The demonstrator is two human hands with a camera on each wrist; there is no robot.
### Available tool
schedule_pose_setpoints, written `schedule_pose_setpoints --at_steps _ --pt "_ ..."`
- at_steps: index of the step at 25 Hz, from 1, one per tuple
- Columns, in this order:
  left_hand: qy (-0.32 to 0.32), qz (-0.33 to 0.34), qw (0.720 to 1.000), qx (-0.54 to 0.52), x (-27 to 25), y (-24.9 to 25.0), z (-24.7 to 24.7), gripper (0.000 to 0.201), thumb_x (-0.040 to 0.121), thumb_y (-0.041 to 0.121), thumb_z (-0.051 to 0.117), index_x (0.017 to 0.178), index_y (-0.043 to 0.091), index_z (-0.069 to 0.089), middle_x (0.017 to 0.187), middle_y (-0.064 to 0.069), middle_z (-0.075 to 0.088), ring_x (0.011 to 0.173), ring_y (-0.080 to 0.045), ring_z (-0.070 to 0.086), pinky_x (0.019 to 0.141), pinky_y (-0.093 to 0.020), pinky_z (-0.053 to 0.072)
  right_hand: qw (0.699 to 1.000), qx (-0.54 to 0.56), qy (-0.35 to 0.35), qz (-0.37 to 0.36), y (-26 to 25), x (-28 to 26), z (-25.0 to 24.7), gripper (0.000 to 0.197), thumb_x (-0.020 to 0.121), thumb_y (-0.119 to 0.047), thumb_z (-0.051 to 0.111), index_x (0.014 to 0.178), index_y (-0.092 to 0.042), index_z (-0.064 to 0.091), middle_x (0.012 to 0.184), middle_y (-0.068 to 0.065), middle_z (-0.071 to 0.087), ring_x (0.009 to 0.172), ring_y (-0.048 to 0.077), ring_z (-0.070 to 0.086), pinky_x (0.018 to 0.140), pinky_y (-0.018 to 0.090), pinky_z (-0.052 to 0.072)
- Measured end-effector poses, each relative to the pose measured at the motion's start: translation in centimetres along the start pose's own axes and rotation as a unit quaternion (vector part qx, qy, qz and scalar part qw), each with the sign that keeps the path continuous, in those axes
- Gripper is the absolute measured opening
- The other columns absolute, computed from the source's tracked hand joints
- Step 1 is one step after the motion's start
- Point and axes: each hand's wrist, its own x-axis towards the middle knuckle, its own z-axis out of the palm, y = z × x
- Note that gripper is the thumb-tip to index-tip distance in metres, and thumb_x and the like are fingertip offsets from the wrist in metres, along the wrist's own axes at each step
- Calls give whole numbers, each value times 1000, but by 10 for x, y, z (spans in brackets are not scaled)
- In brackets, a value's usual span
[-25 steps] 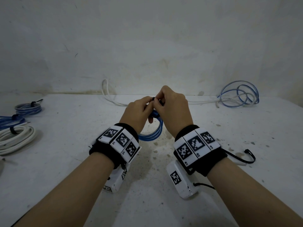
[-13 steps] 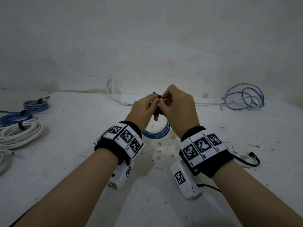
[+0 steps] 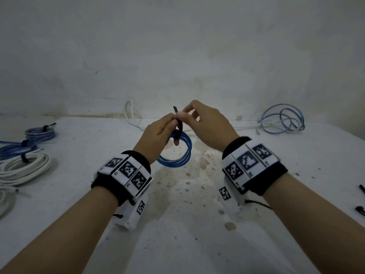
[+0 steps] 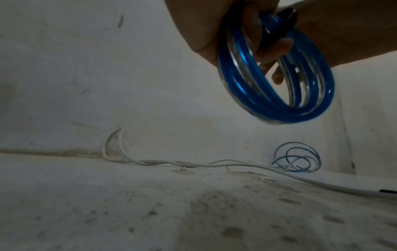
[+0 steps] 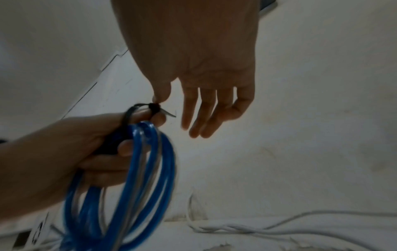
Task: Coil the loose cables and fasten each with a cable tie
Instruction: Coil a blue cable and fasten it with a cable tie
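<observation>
My left hand (image 3: 158, 135) grips a small coil of blue cable (image 3: 185, 153) above the white table, with a black cable tie (image 3: 179, 125) looped round the bundle at its fingers. The tie's tail sticks up past my left thumb. In the right wrist view the coil (image 5: 133, 169) hangs from the left hand (image 5: 64, 144), and the tie's head (image 5: 154, 107) sits on top. My right hand (image 3: 205, 125) hovers just right of it with fingers (image 5: 206, 110) straight; only its thumb tip touches the tie head. The left wrist view shows the coil (image 4: 300, 115) from below.
Tied coils lie at the left: two blue (image 3: 39, 132), (image 3: 15, 150) and one white (image 3: 21, 169). A loose blue cable (image 3: 282, 119) and a loose white cable (image 3: 132, 119) lie along the back wall. Spare black ties (image 3: 360, 209) lie at the right edge.
The tie's tail now pokes farther up through its head. My right hand's fingers have let go of the tie and spread out; both hands sit slightly higher.
</observation>
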Motion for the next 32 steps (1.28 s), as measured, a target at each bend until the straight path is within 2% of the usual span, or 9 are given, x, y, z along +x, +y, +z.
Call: schedule_pose_setpoints --at_steps 2,5,8,10,13,18,21,24,32 --pt "-8 22 1000 -5 -6 7 -3 26 99 12 33 86 22 53 51 5 51 41 -2 42 44 -7 30 993 106 -42 16 -2 7 -13 30 91 -38 53 95 -12 69 91 3 69 85 18 62 81 29 53" --pt "-10 37 999 17 -15 13 -6 25 100 13 32 88 17 54 55 -2 53 46 3 48 51 -8 34 978 205 -42 18 -14 6 -21 12 85 -19 65 79 -10 70 69 -3 63 63 3 56 56 3 43" --pt "18 48 998 39 -24 16 -13 36 99 32 31 87 8 54 53 1 52 47 -2 44 53 -13 33 976 217 26 1 -29 14 -15 23 85 -12 64 63 -15 55 65 -6 58 58 10 59 63 17 50" --pt "26 67 995 63 -29 23 -19 31 93 41 40 83 15 54 49 4 48 45 -5 44 50 -12 34 969 239 56 13 -37 20 -11 27 86 -10 61 62 -15 51 66 -1 57 53 15 60 54 21 48" --pt "-11 34 993 116 -33 28 -29 18 89 32 55 89 14 51 54 8 48 48 -3 48 50 -11 37 966 257 36 21 -50 22 1 25 91 -8 52 68 -13 45 64 7 57 43 15 58 44 21 49" --pt "16 -34 996 86 -43 21 -31 27 88 22 58 99 15 35 65 6 51 47 7 47 51 -9 37 988 143 44 -25 -67 27 19 12 93 -11 44 82 -9 47 68 10 57 60 34 62 60 42 56" --pt "45 -54 997 25 -45 15 -42 36 86 20 61 99 20 27 71 0 60 53 2 54 58 -11 42 989 145 33 -14 -72 29 20 18 94 -10 41 77 -14 44 58 5 56 51 30 63 48 32 52" --pt "33 -10 999 41 -46 14 -51 32 87 20 60 92 35 32 85 3 68 73 -18 65 80 -33 50 988 150 33 -12 -77 32 24 16 94 -8 39 80 -13 42 60 2 53 48 27 58 47 30 51" --pt "47 19 996 75 -55 12 -65 28 87 24 57 88 41 35 84 -6 68 65 -15 59 73 -33 52 990 136 4 -34 -90 40 37 16 93 -10 43 77 -13 44 63 6 53 46 26 55 48 32 50"
